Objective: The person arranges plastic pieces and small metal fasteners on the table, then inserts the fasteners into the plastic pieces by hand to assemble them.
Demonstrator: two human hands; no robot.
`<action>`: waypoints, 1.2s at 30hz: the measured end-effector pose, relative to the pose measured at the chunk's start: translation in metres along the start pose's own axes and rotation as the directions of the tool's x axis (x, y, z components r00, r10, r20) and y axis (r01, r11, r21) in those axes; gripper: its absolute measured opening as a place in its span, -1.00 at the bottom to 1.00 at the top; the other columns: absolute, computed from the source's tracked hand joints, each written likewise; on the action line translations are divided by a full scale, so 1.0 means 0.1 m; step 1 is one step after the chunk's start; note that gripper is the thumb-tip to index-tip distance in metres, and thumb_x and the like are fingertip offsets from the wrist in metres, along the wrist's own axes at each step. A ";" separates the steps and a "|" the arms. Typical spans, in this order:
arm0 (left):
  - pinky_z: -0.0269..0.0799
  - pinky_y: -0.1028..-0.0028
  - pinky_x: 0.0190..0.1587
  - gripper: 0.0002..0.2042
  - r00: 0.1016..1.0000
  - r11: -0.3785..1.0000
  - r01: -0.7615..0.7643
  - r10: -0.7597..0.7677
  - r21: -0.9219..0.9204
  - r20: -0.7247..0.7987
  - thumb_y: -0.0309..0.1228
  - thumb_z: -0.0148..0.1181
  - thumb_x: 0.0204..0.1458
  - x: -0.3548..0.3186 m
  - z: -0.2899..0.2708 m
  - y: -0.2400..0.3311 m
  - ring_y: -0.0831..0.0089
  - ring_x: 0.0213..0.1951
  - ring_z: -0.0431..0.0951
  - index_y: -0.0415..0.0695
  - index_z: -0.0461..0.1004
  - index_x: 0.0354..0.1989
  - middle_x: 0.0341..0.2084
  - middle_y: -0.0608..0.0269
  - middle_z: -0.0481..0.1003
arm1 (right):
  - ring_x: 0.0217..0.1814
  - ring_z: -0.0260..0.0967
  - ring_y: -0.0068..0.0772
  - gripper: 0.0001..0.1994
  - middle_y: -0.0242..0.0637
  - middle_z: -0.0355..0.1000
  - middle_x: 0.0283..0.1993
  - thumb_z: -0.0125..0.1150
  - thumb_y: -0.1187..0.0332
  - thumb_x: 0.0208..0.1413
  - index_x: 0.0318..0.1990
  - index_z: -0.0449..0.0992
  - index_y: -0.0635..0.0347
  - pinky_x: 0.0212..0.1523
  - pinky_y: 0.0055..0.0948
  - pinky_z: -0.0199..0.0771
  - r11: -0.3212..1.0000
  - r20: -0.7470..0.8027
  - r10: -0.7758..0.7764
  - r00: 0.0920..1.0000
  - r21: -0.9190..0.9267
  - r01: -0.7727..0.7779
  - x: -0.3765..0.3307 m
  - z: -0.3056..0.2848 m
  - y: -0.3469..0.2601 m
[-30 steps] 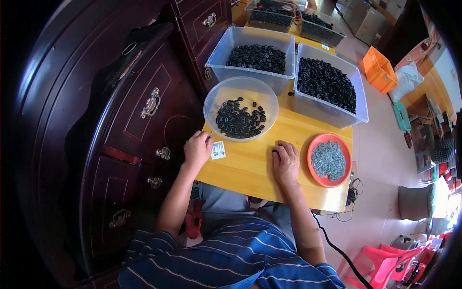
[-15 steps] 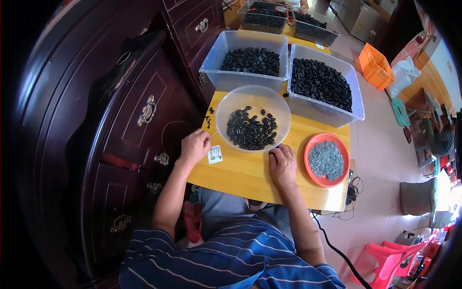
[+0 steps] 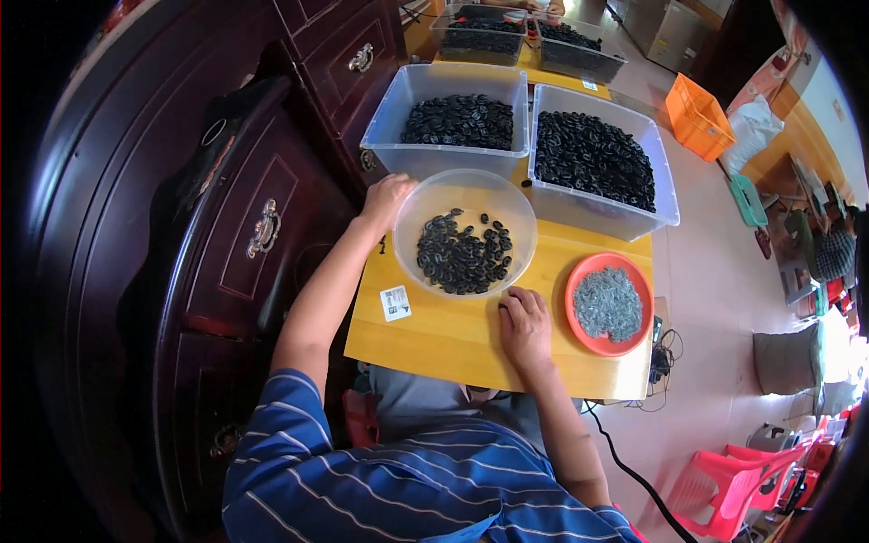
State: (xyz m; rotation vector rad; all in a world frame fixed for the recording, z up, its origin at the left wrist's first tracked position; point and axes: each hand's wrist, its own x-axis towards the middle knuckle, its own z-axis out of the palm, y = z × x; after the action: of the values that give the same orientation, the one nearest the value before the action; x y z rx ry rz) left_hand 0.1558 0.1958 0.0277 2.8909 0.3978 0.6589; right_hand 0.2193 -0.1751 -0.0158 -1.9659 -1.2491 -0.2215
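A clear round bowl (image 3: 407, 244) on the yellow table holds a loose heap of small black oval ring-like pieces (image 3: 462, 256). At the bowl's upper left rim is my left hand (image 3: 389, 199), above the spot where a few tiny black pieces lie; its fingertips are hidden. My right hand (image 3: 527, 326) rests on the table below the bowl's lower right rim, fingers curled, with a bit of a small black piece showing at thumb and forefinger. Right of it stands a red-orange plate (image 3: 571, 303) of small clear greyish pieces (image 3: 607, 303).
Two large clear bins, left (image 3: 444, 156) and right (image 3: 588, 213), hold black pieces behind the bowl. A white label (image 3: 396, 303) lies on the yellow table (image 3: 434, 337). Dark wooden cabinets (image 3: 226, 235) border the left. An orange crate (image 3: 699, 118) and pink chair (image 3: 724, 484) stand rightward.
My left hand has moved forward from beside the label to the bowl's upper left, covering the loose pieces there. My right hand stays near the bowl's lower right; the view has shifted slightly.
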 end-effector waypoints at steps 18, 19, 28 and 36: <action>0.57 0.34 -0.24 -0.89 0.940 0.794 0.238 -0.334 -0.560 -0.074 -0.50 0.26 0.15 -1.71 -0.41 1.28 0.18 -0.29 0.69 -0.28 0.60 -0.22 -0.36 0.02 0.64 | 0.19 0.42 0.09 -0.78 -0.08 0.49 0.08 0.29 0.51 0.07 -0.10 0.57 0.22 0.21 -0.07 0.47 0.998 0.068 0.000 0.998 0.065 -0.005 -0.13 -0.11 -0.05; 0.58 0.33 -0.18 -0.88 0.952 0.801 0.205 -0.295 -0.563 -0.074 -0.49 0.27 0.14 -1.80 -0.38 1.49 0.15 -0.24 0.69 -0.27 0.60 -0.21 -0.33 0.03 0.64 | 0.22 0.42 0.12 -0.71 -0.05 0.48 0.11 0.28 0.52 0.07 -0.02 0.56 0.22 0.24 -0.06 0.46 0.997 0.090 -0.011 0.996 0.082 0.004 -0.15 -0.12 -0.06; 0.15 0.14 0.44 -0.30 0.966 0.927 -0.096 0.175 -0.362 0.190 -0.09 0.29 0.14 -1.47 0.11 2.25 -0.03 0.43 0.19 -0.28 0.28 0.35 0.37 -0.17 0.22 | 0.25 0.44 -0.26 -0.72 -0.07 0.51 0.15 0.13 0.46 0.32 0.14 0.47 0.32 0.23 -0.33 0.42 0.600 -0.075 0.575 0.815 0.715 -0.358 -0.60 -0.30 -0.15; -0.12 0.04 0.52 -0.15 0.864 0.898 -0.330 0.412 -0.291 0.291 0.15 0.12 0.19 -1.23 0.28 2.46 -0.07 0.51 -0.02 -0.18 0.09 0.50 0.48 -0.13 0.05 | 0.21 0.51 0.03 -0.59 0.09 0.55 0.08 0.01 0.16 0.41 0.11 0.48 0.38 0.31 -0.07 0.47 -0.731 0.836 0.065 0.545 0.412 -0.544 -1.87 -0.67 0.03</action>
State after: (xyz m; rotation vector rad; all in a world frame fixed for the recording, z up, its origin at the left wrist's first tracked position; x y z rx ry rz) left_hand 0.1161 -0.0772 0.0024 2.7889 -0.2799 0.2036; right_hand 0.1451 -0.3511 -0.0687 -0.3935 0.1264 1.4575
